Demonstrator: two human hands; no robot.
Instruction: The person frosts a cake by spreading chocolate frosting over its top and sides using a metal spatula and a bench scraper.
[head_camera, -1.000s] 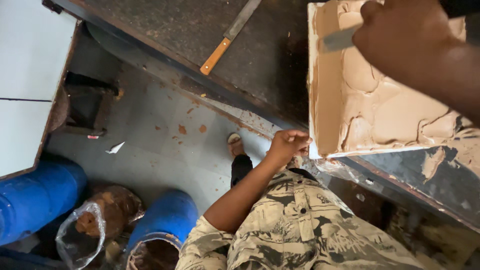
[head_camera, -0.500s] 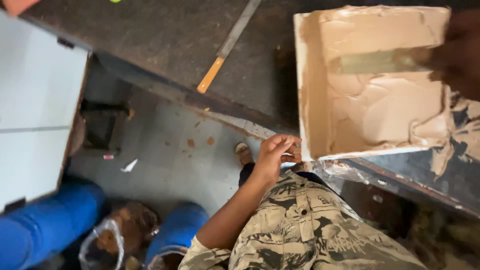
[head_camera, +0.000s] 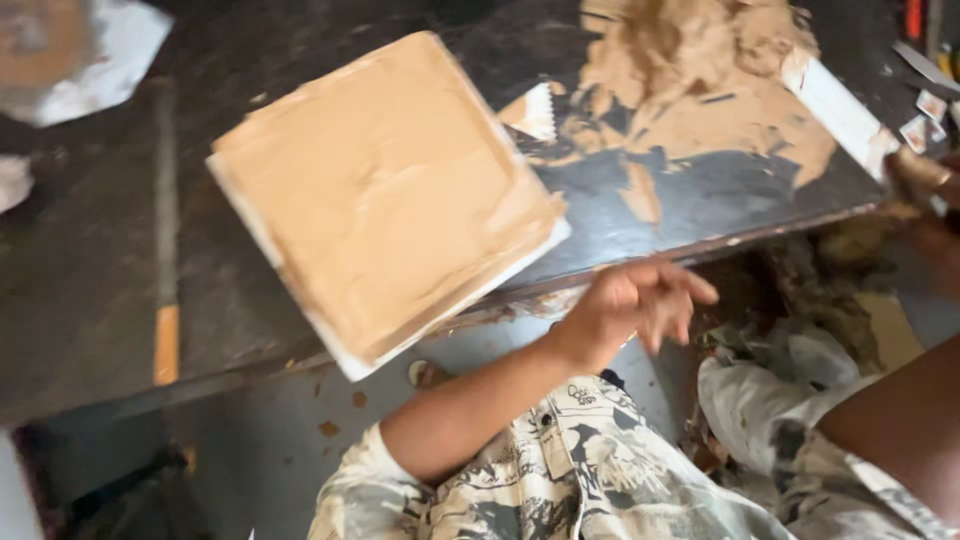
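Few packages or labels are showing here, and no signs or screens. At about two o'clock, at the far right edge of the counter, a couple of small label-like scraps are lying close together, pale with touches of red, too small and blurred to make out further. At about ten o'clock, in the upper left corner, a crumpled silvery-white wrapper or sheet is lying on the dark counter, with a brownish patch showing on it; whether it is a package cannot be told.
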